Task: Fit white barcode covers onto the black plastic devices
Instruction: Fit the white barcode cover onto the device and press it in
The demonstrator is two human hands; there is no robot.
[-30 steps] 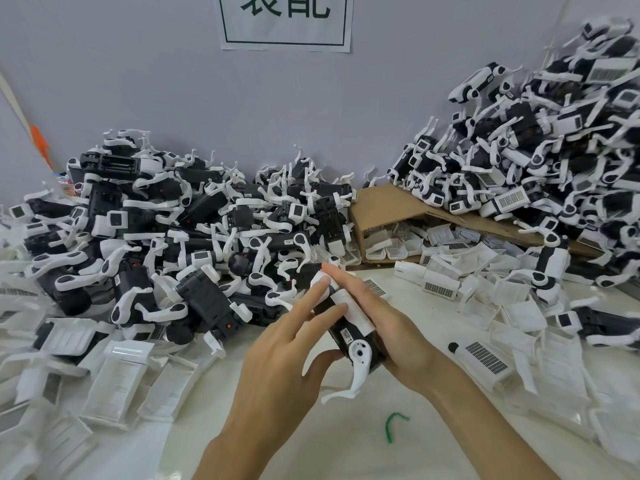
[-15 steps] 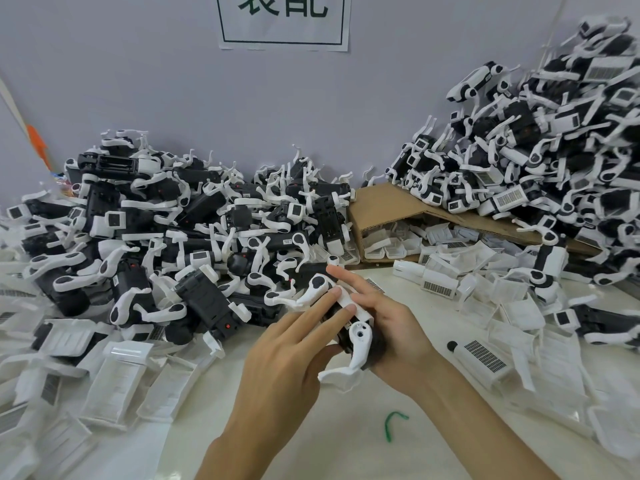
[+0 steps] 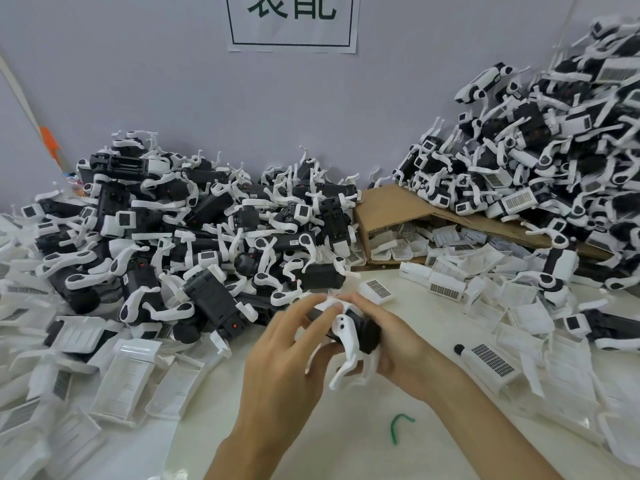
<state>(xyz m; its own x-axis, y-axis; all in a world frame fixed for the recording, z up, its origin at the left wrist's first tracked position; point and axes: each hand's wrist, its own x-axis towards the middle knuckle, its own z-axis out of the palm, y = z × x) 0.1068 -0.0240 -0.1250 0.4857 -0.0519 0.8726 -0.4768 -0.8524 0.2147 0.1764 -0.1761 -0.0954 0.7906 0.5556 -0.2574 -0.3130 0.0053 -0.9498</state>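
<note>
As hands [image 3: 277,368] grip it, black device [image 3: 367,333] looks blocky.

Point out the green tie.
Head view, low centre: the green tie lies on the table, nearer the camera than the held device.

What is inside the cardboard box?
White covers fill the open front of the box. How far back they go cannot be seen: its top and the devices piled on it hide the rest.

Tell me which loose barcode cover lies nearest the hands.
The cover lying barcode-up just beyond the right hand; the other loose covers lie farther off.
</note>
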